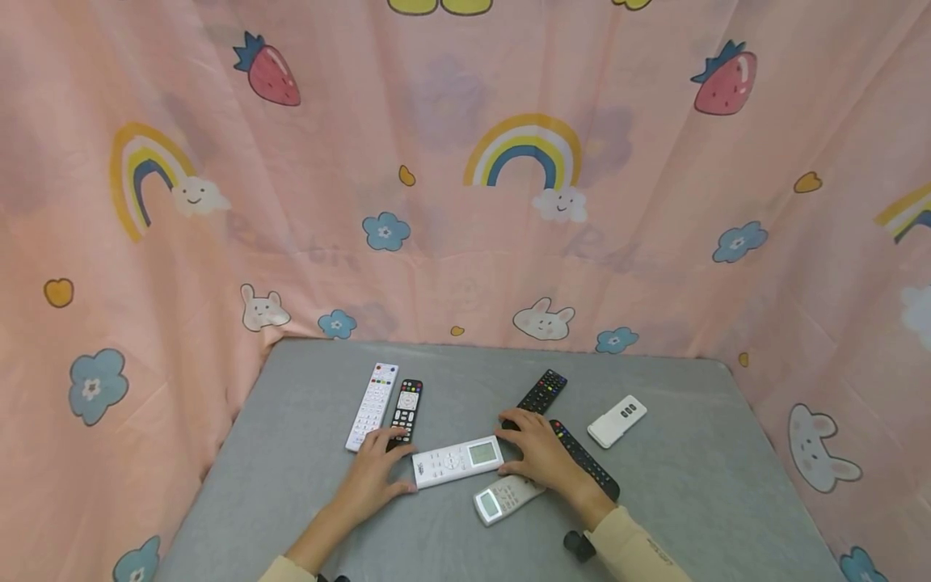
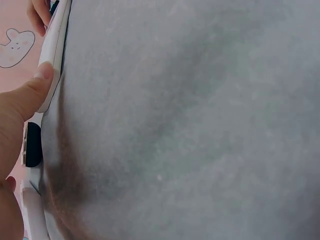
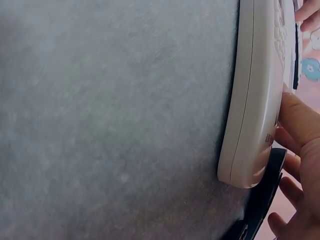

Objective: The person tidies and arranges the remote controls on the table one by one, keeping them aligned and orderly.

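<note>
In the head view a white air-conditioner remote [image 1: 452,463] with a grey screen lies slanted between my two hands. My left hand [image 1: 372,478] holds its left end with thumb and forefinger, the other fingers over the lower part of a small black remote [image 1: 407,408]. In the left wrist view my thumb [image 2: 36,90] presses the edge of the white remote [image 2: 54,42]. At the screen end my right hand [image 1: 544,454] grips the corners with thumb and fingers. Below that hand, partly covered, lies a cream remote [image 1: 502,499], large in the right wrist view.
A long white remote [image 1: 372,406] lies left of the small black one. Two black remotes, one upper [image 1: 544,390] and one lower [image 1: 592,465], flank the right hand. Farther right is a white few-button remote [image 1: 617,421]. A pink printed curtain [image 1: 451,275] borders the grey table [image 1: 691,485].
</note>
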The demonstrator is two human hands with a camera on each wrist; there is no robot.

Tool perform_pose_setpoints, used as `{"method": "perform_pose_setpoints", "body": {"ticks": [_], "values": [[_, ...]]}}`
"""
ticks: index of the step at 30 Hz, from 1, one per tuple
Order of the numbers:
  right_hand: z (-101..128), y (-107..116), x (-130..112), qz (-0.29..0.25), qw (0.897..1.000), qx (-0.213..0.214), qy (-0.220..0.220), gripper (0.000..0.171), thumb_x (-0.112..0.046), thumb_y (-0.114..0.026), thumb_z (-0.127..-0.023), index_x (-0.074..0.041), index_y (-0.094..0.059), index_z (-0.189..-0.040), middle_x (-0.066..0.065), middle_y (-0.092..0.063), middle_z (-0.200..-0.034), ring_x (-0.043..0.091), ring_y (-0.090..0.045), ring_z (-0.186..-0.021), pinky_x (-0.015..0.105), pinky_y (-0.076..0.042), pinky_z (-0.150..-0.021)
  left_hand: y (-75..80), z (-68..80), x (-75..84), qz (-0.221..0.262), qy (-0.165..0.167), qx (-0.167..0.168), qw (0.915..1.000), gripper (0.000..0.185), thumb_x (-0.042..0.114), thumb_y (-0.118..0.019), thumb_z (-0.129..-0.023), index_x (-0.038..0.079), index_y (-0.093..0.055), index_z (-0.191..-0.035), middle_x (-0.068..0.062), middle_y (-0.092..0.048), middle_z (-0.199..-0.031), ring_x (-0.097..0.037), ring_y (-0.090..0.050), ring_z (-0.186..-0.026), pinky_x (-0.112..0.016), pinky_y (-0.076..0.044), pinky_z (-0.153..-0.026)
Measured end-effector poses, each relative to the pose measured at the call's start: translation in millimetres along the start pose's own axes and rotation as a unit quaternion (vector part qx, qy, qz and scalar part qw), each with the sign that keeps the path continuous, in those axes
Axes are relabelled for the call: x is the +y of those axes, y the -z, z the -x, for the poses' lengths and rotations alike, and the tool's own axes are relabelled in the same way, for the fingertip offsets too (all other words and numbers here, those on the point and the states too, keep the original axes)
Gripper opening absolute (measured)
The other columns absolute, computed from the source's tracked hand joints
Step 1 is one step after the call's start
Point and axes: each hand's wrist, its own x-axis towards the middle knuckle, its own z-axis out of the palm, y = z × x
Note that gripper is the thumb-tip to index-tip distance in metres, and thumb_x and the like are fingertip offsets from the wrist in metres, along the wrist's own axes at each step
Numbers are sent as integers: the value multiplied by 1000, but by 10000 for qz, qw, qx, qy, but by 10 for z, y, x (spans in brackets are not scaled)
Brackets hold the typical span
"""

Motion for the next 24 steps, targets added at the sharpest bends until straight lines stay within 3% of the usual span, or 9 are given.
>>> {"method": "perform_pose_setpoints", "body": {"ticks": [6, 24], "values": [[5, -5, -4, -10, 10000, 49, 22, 62, -41, -84, -71, -11, -69, -124, 8, -56, -140, 30, -47, -135, 54, -34, -115, -3, 6, 6, 141, 275, -337, 9990, 61, 44, -87, -65, 17, -72, -118, -8, -55, -137, -33, -47, -127, -51, -38, -109], [-6, -49, 8, -254, 9996, 41, -109, 62, -40, -85, -71, -11, -70, -123, 8, -56, -143, 34, -40, -142, 58, -27, -118, -48, 33, 30, 170, 298, -227, 9992, 59, 40, -86, -67, 15, -71, -118, -7, -53, -140, -32, -45, -131, -49, -36, -110]]}}
